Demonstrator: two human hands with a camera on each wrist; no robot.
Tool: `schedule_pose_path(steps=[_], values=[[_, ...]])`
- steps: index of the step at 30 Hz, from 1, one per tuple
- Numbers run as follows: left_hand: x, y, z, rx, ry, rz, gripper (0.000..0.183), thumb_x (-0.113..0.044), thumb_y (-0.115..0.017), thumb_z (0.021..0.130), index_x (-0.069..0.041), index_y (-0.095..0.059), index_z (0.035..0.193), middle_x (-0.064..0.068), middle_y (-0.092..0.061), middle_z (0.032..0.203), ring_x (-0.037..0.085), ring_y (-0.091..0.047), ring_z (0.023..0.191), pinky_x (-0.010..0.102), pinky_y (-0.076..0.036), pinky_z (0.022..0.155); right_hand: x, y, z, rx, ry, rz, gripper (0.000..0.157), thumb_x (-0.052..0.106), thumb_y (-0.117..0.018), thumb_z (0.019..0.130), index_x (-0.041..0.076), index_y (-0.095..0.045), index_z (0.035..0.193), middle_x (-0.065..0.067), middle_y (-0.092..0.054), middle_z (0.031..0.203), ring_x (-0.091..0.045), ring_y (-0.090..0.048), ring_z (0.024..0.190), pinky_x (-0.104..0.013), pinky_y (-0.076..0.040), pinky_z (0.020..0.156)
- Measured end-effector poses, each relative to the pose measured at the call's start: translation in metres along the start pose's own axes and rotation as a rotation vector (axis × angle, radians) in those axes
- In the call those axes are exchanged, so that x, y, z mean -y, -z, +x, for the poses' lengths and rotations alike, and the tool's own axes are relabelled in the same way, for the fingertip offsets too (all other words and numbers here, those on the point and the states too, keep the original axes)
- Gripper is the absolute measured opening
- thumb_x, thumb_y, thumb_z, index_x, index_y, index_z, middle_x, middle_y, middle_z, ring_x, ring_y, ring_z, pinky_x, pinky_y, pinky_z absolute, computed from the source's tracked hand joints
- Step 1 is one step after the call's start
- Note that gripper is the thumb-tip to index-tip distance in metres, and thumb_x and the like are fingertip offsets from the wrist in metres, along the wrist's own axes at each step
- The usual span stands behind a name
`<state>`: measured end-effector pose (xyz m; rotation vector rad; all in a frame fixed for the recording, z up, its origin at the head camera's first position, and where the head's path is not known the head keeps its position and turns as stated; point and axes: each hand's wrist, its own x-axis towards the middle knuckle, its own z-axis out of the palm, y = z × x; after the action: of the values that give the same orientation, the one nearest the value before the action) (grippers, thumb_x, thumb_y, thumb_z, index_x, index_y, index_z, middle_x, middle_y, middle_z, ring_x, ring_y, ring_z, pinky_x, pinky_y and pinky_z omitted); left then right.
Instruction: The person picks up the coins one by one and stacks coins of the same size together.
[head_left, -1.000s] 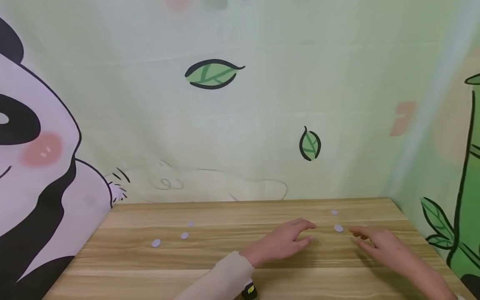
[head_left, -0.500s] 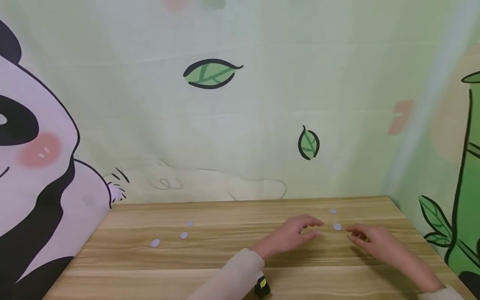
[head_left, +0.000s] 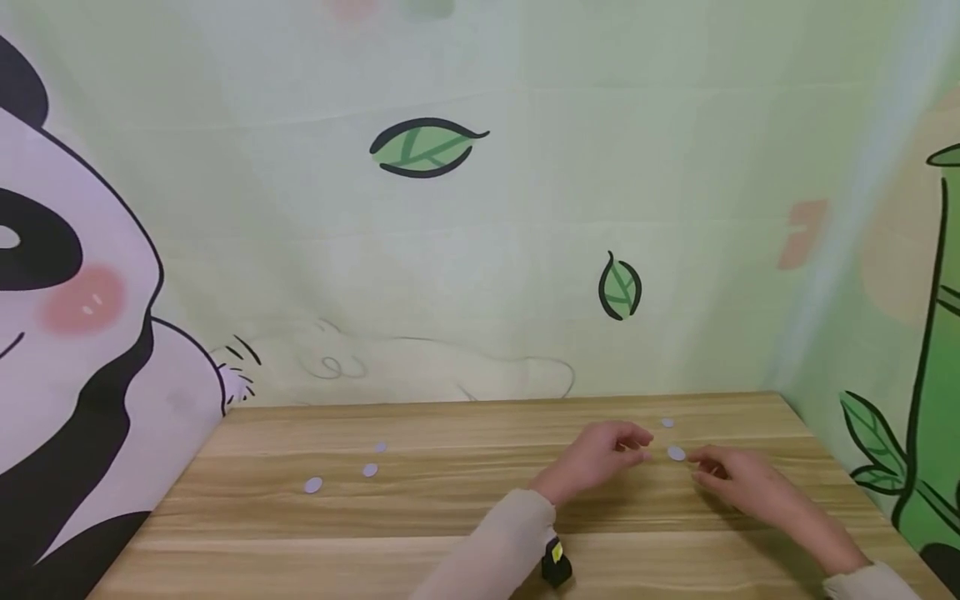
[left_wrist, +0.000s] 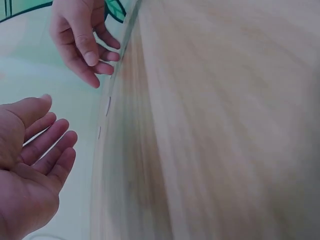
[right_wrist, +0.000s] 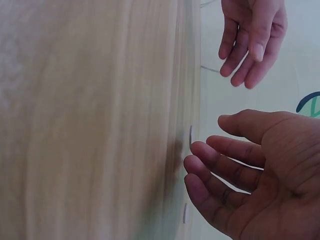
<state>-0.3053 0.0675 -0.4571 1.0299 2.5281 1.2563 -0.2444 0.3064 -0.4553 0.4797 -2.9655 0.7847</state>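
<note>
Two flat pale round discs lie on the right part of the wooden table (head_left: 465, 517): a nearer disc (head_left: 677, 453) and a smaller-looking farther disc (head_left: 667, 423). My left hand (head_left: 596, 458) hovers just left of them, fingers loosely bent and pointing right. On the other side my right hand (head_left: 742, 479) is held with its fingertips close to the nearer disc; whether they touch it cannot be told. Neither palm holds anything: the left wrist view shows the left hand (left_wrist: 37, 170) relaxed, and the right wrist view shows the right hand (right_wrist: 250, 170) likewise.
Three similar discs lie farther left: a front disc (head_left: 312, 485), a middle disc (head_left: 370, 470) and a back disc (head_left: 381, 447). Behind the table hangs a pale green printed backdrop (head_left: 480, 275). A small black device (head_left: 557, 562) sits under my left wrist.
My left hand has moved right and slightly away from me, closer to the two right discs. My right hand has shifted slightly left. The discs have stayed in place.
</note>
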Motion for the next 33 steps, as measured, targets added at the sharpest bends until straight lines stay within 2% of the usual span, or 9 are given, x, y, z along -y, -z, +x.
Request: schedule_pose_path(steps=[7, 12, 19, 26, 33], values=[[0.005, -0.01, 0.022, -0.01, 0.041, -0.008, 0.021, -0.012, -0.069, 0.098, -0.006, -0.073, 0.117, -0.002, -0.074, 0.109, -0.001, -0.062, 0.095, 0.014, -0.048, 0.083, -0.005, -0.002, 0.0, -0.007, -0.008, 0.027, 0.029, 0.016, -0.067, 0.098, -0.004, -0.068, 0.118, -0.002, -0.069, 0.095, -0.014, -0.061, 0.085, -0.031, -0.051, 0.07], [0.009, -0.02, 0.033, 0.0, 0.084, -0.024, 0.02, -0.009, -0.073, 0.094, -0.006, -0.075, 0.114, -0.001, -0.074, 0.1, -0.002, -0.06, 0.084, 0.013, -0.047, 0.076, -0.007, -0.003, 0.0, -0.017, -0.034, 0.04, 0.03, 0.016, -0.069, 0.096, -0.005, -0.067, 0.117, -0.003, -0.07, 0.094, -0.017, -0.063, 0.086, -0.034, -0.052, 0.072], [0.011, -0.023, 0.039, -0.017, 0.175, -0.033, 0.021, -0.009, -0.077, 0.091, -0.009, -0.077, 0.112, -0.007, -0.07, 0.088, 0.0, -0.054, 0.075, 0.015, -0.046, 0.07, -0.011, -0.009, 0.011, -0.062, -0.062, 0.023, 0.028, 0.015, -0.073, 0.09, -0.005, -0.07, 0.109, -0.001, -0.067, 0.085, -0.014, -0.059, 0.078, -0.031, -0.049, 0.067], [0.009, -0.03, 0.044, -0.029, 0.159, -0.002, 0.022, -0.011, -0.081, 0.088, -0.008, -0.078, 0.109, -0.006, -0.069, 0.082, -0.001, -0.051, 0.07, 0.013, -0.043, 0.066, -0.015, -0.012, 0.018, -0.055, -0.095, 0.032, 0.028, 0.018, -0.075, 0.09, -0.003, -0.071, 0.108, -0.001, -0.064, 0.086, -0.015, -0.055, 0.077, -0.033, -0.046, 0.067], [0.008, -0.036, 0.048, -0.055, 0.2, 0.035, 0.02, -0.01, -0.082, 0.086, -0.008, -0.08, 0.105, -0.009, -0.063, 0.074, -0.001, -0.047, 0.066, 0.013, -0.04, 0.061, -0.014, -0.014, 0.025, -0.034, -0.09, 0.057, 0.025, 0.014, -0.074, 0.09, -0.002, -0.07, 0.109, -0.001, -0.064, 0.086, -0.016, -0.055, 0.079, -0.035, -0.047, 0.069]])
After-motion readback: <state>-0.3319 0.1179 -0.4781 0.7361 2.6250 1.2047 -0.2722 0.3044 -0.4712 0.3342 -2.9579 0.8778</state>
